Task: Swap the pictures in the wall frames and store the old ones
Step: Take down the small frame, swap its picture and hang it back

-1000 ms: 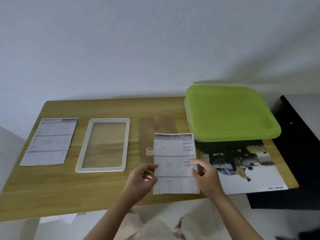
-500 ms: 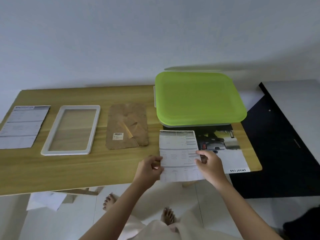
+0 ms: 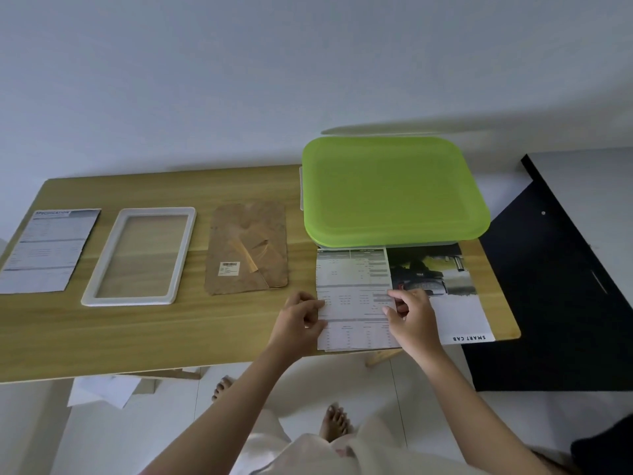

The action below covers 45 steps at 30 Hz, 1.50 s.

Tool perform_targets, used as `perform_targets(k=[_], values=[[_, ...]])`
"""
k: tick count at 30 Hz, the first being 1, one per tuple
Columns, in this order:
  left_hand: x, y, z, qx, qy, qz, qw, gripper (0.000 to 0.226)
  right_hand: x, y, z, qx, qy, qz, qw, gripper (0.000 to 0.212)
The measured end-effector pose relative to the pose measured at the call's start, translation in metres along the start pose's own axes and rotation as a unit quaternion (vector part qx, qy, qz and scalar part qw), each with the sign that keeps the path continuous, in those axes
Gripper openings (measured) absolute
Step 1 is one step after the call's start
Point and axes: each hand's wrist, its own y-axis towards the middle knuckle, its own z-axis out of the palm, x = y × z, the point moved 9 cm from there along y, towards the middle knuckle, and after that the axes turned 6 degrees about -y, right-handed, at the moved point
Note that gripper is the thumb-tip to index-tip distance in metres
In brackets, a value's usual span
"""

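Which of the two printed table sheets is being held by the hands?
The sheet in front of the green-lidded box, pinched by the left hand and right hand. The other sheet lies untouched at the table's left end.

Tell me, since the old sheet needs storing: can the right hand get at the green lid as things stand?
Probably yes. The green lid sits just beyond the right hand with nothing lying on it, but that hand is pinching the sheet and would have to let go first.
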Motion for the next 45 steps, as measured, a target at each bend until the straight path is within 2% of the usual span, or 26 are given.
perform_targets(k=[6,11,15,18,22,29,34,40,45], values=[[0.005,0.002,0.0,-0.005,-0.002,0.012,1.0,0.032,-0.001,0.0,0.002,-0.004,-0.001,0.008,1.0,0.028],[0.005,0.005,0.003,0.021,-0.02,-0.008,1.0,0.035,-0.001,0.001,0.002,0.005,-0.002,0.044,0.999,0.031],[0.001,0.004,-0.021,0.007,-0.067,-0.016,0.998,0.031,0.027,0.0,0.004,-0.035,-0.02,0.036,0.999,0.032],[0.005,0.003,-0.067,-0.03,-0.097,-0.002,0.995,0.023,0.075,0.002,0.021,-0.051,0.001,-0.016,0.999,0.027],[0.03,0.006,-0.156,-0.085,-0.117,0.005,0.99,0.016,0.157,0.012,0.072,-0.028,0.032,-0.056,0.997,0.024],[0.133,-0.012,-0.344,-0.191,-0.108,-0.052,0.974,0.012,0.332,0.024,0.196,0.043,0.074,-0.119,0.989,0.022],[0.211,-0.034,-0.456,-0.258,-0.055,-0.097,0.96,0.017,0.437,0.033,0.289,0.11,0.059,-0.146,0.981,0.025],[0.274,-0.043,-0.519,-0.253,0.003,-0.16,0.954,0.033,0.508,0.046,0.373,0.195,0.028,-0.135,0.971,0.042],[0.294,-0.032,-0.523,-0.187,0.022,-0.155,0.97,0.052,0.531,0.068,0.412,0.218,-0.1,-0.148,0.959,0.057]])
